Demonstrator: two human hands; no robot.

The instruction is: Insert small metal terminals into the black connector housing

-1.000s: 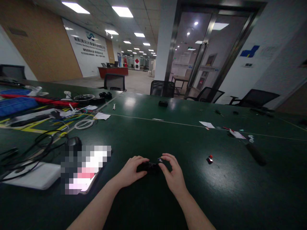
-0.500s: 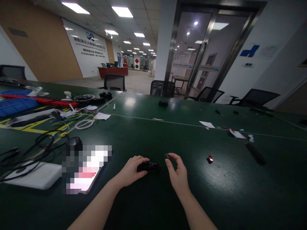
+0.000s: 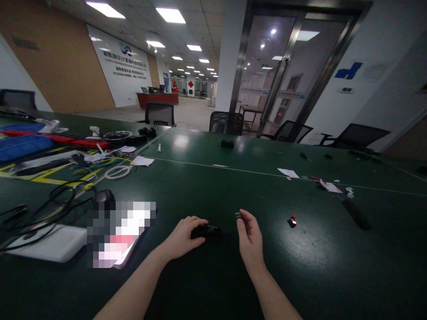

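left hand point(image 3: 182, 238) around left end of black object point(image 3: 211, 231) on the green desk point(image 3: 213, 191): thumb on near side, other fingers over far side, clamped on it. object's long axis runs roughly left to right; exposed end points right, towards right hand point(image 3: 251, 244). left hand the nearer, touching. right thumb and index fingers pinch a small piece point(image 3: 238, 215), right of that end and a little farther; bare desk between the two, not touching. piece's own long axis too small to tell. small red-and-white item point(image 3: 292, 221) right of right hand, apart.
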